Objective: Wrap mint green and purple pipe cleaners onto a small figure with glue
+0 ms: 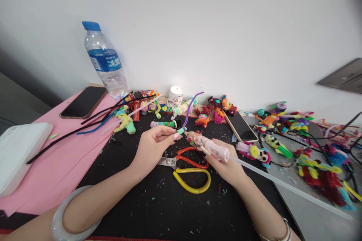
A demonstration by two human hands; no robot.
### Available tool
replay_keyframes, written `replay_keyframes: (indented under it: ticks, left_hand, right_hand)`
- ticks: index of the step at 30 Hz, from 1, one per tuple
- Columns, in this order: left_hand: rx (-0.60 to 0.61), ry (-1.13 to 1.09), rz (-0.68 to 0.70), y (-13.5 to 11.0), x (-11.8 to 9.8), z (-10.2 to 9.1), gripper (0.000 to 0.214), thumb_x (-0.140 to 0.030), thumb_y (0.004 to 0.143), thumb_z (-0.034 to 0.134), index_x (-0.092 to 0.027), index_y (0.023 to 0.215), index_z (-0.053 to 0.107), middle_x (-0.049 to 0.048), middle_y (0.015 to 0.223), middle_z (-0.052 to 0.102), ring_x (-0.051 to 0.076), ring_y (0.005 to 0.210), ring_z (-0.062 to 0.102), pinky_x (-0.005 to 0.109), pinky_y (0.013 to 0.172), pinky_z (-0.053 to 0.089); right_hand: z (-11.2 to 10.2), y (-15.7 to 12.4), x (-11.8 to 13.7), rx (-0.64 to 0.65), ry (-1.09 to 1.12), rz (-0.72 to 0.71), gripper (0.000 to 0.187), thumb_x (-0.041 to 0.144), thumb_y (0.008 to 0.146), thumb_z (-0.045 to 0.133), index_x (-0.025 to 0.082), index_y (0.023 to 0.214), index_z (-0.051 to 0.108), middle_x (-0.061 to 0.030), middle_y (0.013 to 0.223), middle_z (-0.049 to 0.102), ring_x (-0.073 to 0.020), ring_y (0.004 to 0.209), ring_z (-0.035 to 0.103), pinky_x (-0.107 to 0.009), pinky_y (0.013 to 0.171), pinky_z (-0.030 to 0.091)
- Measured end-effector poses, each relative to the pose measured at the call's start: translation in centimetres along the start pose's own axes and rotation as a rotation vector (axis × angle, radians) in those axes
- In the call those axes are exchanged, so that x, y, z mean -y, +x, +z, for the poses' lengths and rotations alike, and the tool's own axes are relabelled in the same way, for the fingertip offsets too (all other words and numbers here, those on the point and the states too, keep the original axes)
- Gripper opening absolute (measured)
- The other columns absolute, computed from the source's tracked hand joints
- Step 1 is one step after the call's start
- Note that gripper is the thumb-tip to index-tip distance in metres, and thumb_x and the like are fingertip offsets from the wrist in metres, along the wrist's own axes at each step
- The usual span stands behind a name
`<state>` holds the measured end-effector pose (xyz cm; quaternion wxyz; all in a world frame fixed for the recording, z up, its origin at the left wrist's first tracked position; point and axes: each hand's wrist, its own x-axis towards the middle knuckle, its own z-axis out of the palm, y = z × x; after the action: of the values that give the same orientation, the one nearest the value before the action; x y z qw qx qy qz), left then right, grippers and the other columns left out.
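My left hand (154, 145) pinches a small green and purple pipe-cleaner piece (181, 130) between thumb and fingers. From it a bent purple pipe cleaner (189, 111) sticks up. My right hand (230, 167) is wrapped round a pale pink hot glue gun (216, 150), its front crusted with coloured fluff. The nozzle points left, close by the piece; I cannot tell whether they touch. A long translucent glue stick (283, 183) runs out of the gun's back. Scissors (169, 162) with one red and one yellow handle lie under my hands, blades partly hidden by my left hand.
A water bottle (106, 62) leans on the wall at back left, near a dark phone (83, 101) and a white box (22, 154). A white paper cup (175, 95) stands behind. Several pipe-cleaner figures, another phone (240, 126) and black cables (313, 145) lie at back and right.
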<state>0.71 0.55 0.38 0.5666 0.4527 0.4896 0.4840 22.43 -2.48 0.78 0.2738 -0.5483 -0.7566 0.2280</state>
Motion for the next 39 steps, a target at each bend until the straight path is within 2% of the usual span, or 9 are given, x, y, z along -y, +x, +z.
replay_keyframes:
  ticks: [7,11,17,26,32,39]
  left_hand:
    - [-0.009,-0.016,0.058,0.34,0.1,-0.2,0.02,-0.03,0.071,0.07,-0.015,0.081,0.064,0.0029,0.078,0.07,0.018,0.082,0.068,0.025,0.071,0.055]
    - [-0.015,0.019,0.095,0.44,0.26,-0.33,0.017,-0.028,0.07,0.071,-0.015,0.08,0.064,0.0016,0.077,0.07,0.017,0.08,0.068,0.024,0.072,0.054]
    - [0.019,0.105,0.146,0.03,0.65,-0.29,0.013,-0.025,0.071,0.07,-0.016,0.079,0.065,0.002,0.079,0.07,0.017,0.08,0.068,0.025,0.076,0.054]
    - [0.033,0.21,0.215,-0.21,0.64,-0.17,0.009,-0.024,0.074,0.067,-0.017,0.078,0.065,0.0021,0.08,0.071,0.017,0.079,0.069,0.024,0.076,0.055]
    - [0.034,0.239,0.233,-0.26,0.69,-0.24,0.008,-0.022,0.074,0.065,-0.016,0.079,0.065,0.0028,0.081,0.072,0.017,0.08,0.069,0.024,0.077,0.055]
    - [0.035,0.247,0.242,-0.35,0.6,-0.23,0.008,-0.023,0.075,0.065,-0.016,0.079,0.065,0.0033,0.081,0.072,0.018,0.08,0.07,0.025,0.077,0.055]
  right_hand:
    - [-0.11,0.11,0.02,-0.045,0.013,0.029,0.025,0.026,0.079,0.054,0.02,0.061,0.038,0.0053,0.057,0.037,-0.0092,0.05,0.037,-0.023,0.047,0.028]
    - [-0.27,0.1,0.07,-0.086,0.036,0.041,0.022,0.023,0.077,0.056,0.019,0.062,0.04,0.0049,0.057,0.041,-0.0093,0.052,0.04,-0.022,0.048,0.03]
    - [-0.2,-0.09,0.31,-0.039,0.081,-0.005,0.022,0.025,0.08,0.054,0.019,0.063,0.041,0.0042,0.059,0.041,-0.0097,0.051,0.039,-0.023,0.049,0.03]
    - [-0.14,-0.16,0.23,-0.049,0.098,0.011,0.023,0.027,0.08,0.054,0.02,0.062,0.041,0.0044,0.056,0.04,-0.0101,0.05,0.038,-0.024,0.048,0.029]
    - [-0.03,-0.17,0.2,-0.046,0.094,0.011,0.018,0.025,0.08,0.053,0.019,0.065,0.044,0.004,0.058,0.041,-0.0106,0.051,0.039,-0.024,0.048,0.03]
    - [-0.02,0.0,0.35,-0.055,0.075,0.003,0.021,0.029,0.081,0.052,0.019,0.064,0.044,0.0037,0.057,0.04,-0.0109,0.051,0.039,-0.025,0.048,0.03]
